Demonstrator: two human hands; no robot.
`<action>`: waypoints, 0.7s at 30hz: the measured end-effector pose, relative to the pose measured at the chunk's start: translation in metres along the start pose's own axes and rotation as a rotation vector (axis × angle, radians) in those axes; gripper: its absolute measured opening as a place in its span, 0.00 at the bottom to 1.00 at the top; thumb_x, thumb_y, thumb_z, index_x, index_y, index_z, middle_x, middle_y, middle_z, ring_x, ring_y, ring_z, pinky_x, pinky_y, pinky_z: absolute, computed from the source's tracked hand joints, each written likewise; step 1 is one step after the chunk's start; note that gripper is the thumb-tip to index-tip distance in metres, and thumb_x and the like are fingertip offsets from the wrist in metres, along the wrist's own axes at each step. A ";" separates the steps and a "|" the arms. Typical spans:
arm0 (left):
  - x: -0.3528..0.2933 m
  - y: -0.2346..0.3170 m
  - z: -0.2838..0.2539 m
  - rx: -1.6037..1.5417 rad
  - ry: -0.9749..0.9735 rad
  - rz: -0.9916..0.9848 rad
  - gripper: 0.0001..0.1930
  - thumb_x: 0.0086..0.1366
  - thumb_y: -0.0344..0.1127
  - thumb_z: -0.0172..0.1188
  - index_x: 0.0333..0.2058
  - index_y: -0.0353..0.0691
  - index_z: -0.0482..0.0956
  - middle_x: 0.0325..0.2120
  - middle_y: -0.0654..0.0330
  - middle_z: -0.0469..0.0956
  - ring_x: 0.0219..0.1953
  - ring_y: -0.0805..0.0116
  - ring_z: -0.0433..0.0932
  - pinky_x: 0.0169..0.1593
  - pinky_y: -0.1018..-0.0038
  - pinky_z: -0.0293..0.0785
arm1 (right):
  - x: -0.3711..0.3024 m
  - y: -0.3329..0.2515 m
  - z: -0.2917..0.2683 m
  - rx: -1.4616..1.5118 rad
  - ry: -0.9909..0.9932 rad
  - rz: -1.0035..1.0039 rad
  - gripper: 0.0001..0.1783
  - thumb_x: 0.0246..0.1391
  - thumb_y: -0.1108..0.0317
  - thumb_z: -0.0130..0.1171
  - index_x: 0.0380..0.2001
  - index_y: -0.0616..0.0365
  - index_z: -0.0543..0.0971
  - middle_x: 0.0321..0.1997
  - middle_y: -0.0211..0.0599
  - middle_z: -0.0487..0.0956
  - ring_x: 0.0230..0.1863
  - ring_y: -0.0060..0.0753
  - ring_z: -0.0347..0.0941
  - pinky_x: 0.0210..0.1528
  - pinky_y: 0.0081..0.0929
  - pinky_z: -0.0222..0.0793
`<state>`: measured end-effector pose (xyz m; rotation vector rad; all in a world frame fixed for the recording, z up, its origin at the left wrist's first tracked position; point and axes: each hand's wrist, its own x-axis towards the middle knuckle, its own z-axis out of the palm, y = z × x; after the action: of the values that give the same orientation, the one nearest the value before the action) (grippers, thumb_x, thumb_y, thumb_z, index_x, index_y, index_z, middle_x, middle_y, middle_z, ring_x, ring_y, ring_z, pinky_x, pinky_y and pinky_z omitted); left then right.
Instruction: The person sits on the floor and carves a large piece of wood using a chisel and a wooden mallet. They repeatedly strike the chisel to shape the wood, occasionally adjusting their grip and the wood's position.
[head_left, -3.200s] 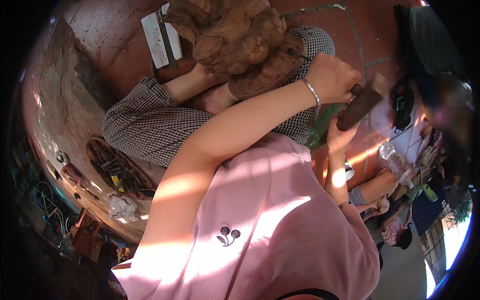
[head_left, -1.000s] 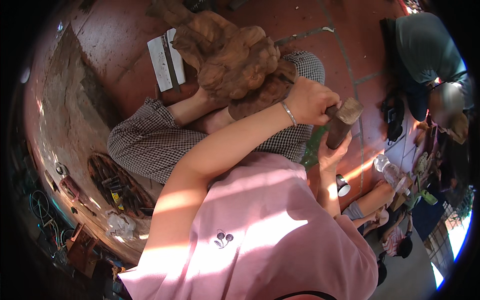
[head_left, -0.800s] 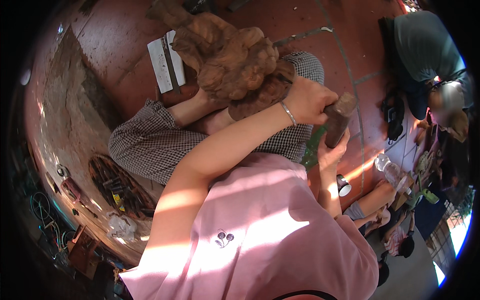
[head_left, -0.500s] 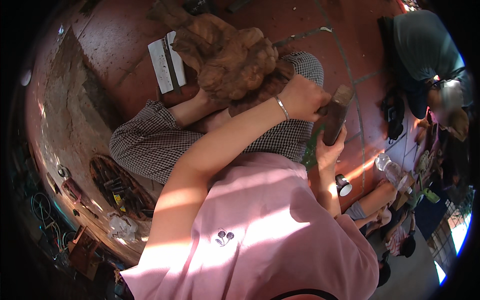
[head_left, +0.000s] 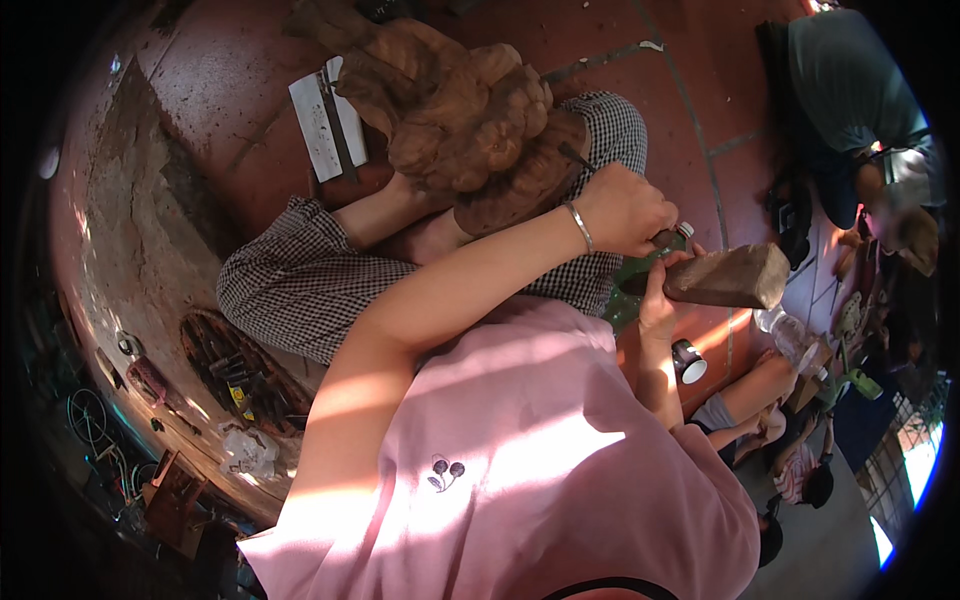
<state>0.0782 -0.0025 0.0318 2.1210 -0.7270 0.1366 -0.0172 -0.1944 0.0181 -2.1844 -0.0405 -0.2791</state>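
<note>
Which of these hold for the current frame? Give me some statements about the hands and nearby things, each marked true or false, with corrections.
1. The left grip holds a slim dark chisel. True.
2. The silver metal bracelet is worn on the right arm. False: the bracelet is on the left arm.
3. The right grip holds a brown block-shaped wooden mallet. True.
4. The white rectangular sheet lies to the right of the brown carved wood. False: the sheet lies to its left.
5. A narrow dark flat bar lies across the sheet. True.
6. The person's trousers are plain pink. False: the black-and-white trousers are checked; the shirt is pink.
</note>
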 end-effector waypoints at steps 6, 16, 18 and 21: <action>0.006 0.003 -0.006 0.019 -0.033 -0.063 0.04 0.43 0.41 0.62 0.20 0.52 0.79 0.14 0.66 0.75 0.18 0.64 0.77 0.19 0.66 0.67 | -0.002 -0.005 0.007 -0.052 -0.031 0.146 0.24 0.49 0.76 0.63 0.49 0.65 0.68 0.45 0.39 0.76 0.45 0.34 0.75 0.53 0.32 0.69; 0.008 0.000 -0.007 -0.025 0.009 -0.081 0.03 0.42 0.38 0.61 0.19 0.51 0.78 0.13 0.66 0.75 0.18 0.63 0.76 0.19 0.64 0.66 | -0.007 0.006 0.003 -0.135 -0.051 -0.046 0.27 0.49 0.76 0.64 0.53 0.66 0.68 0.42 0.38 0.75 0.44 0.34 0.74 0.53 0.33 0.69; 0.007 0.000 -0.009 -0.008 0.009 -0.090 0.03 0.42 0.39 0.61 0.19 0.50 0.78 0.13 0.66 0.75 0.18 0.62 0.76 0.19 0.64 0.67 | 0.001 -0.007 0.003 -0.219 -0.020 0.033 0.26 0.49 0.77 0.63 0.52 0.67 0.68 0.40 0.36 0.74 0.44 0.33 0.73 0.55 0.35 0.69; 0.008 -0.001 -0.007 -0.012 0.016 -0.107 0.03 0.42 0.39 0.61 0.19 0.50 0.78 0.13 0.65 0.74 0.18 0.61 0.77 0.20 0.64 0.67 | 0.000 0.005 -0.003 -0.211 -0.063 0.012 0.27 0.48 0.78 0.61 0.53 0.66 0.68 0.40 0.39 0.75 0.44 0.39 0.74 0.54 0.38 0.70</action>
<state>0.0865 -0.0002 0.0382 2.1398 -0.6027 0.0907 -0.0175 -0.1999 0.0160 -2.4024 -0.0345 -0.2155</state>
